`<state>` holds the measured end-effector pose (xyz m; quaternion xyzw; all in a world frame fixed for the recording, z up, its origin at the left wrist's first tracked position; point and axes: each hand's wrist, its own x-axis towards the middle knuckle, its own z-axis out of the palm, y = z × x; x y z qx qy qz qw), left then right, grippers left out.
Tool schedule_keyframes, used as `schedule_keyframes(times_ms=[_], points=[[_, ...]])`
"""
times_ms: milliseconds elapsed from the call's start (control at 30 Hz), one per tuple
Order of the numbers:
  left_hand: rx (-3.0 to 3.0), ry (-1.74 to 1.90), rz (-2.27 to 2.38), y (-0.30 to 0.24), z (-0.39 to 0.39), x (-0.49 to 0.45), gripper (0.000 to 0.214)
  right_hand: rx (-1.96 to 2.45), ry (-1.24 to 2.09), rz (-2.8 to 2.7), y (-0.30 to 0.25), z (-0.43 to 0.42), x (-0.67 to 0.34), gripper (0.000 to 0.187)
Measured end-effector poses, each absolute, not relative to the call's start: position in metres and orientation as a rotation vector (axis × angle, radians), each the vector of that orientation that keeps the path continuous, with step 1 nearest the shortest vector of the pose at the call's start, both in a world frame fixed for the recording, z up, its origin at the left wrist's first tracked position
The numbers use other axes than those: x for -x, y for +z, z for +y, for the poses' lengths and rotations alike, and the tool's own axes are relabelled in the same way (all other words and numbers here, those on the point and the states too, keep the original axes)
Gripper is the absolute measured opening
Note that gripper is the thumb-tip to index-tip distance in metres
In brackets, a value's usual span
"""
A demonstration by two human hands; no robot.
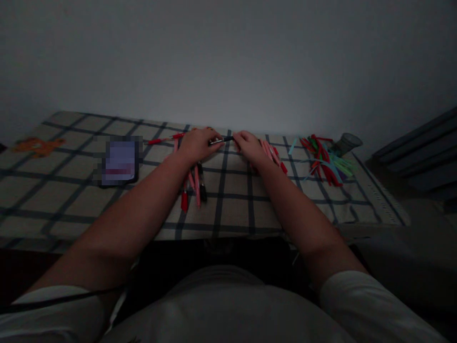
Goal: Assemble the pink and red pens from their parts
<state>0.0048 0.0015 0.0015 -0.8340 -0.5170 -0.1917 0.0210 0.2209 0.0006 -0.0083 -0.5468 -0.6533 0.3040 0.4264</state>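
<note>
At the bench's (pixel 233 205) far side, the left hand (pixel 200 145) and right hand (pixel 249 146) hold a dark pen (pixel 227 139) between them. That one looks unfinished; loose pens (pixel 197 183) lie near-left, pink-and-red pens (pixel 274 153) right.

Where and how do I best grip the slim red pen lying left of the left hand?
I'd pinch the slim red pen at its middle, from above, across its narrow barrel: it lies flat on the checked fabric cloth, and its right end runs up to the left hand, leaving the middle exposed.
</note>
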Motion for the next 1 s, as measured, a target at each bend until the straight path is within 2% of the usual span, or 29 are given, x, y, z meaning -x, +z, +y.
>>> schedule_keyframes(times_ms=[200, 333, 400, 533, 600, 1000], points=[[2.577, -0.579, -1.597, 0.002, 0.001, -0.005, 0.038, 1.305, 0.868, -1.548, -0.016, 0.009, -0.219, 0.021], [2.575, -0.59, -1.598, 0.002, 0.0, -0.004, 0.038, 1.267, 0.896, -1.514, -0.018, 0.01, -0.22, 0.017], [2.577, -0.603, -1.601, 0.002, 0.001, -0.004, 0.037, 1.259, 0.867, -1.533, -0.018, 0.01, -0.222, 0.019], [2.593, -0.616, -1.574, 0.0, 0.002, -0.004, 0.038, 1.311, 0.811, -1.64, -0.019, 0.008, -0.228, 0.049], [2.596, -0.615, -1.564, 0.0, 0.003, -0.004, 0.037, 1.343, 0.804, -1.675, -0.018, 0.006, -0.229, 0.058], [2.61, -0.626, -1.574, -0.003, 0.007, -0.002, 0.039, 1.383, 0.78, -1.585, -0.001, -0.005, -0.221, 0.042]])
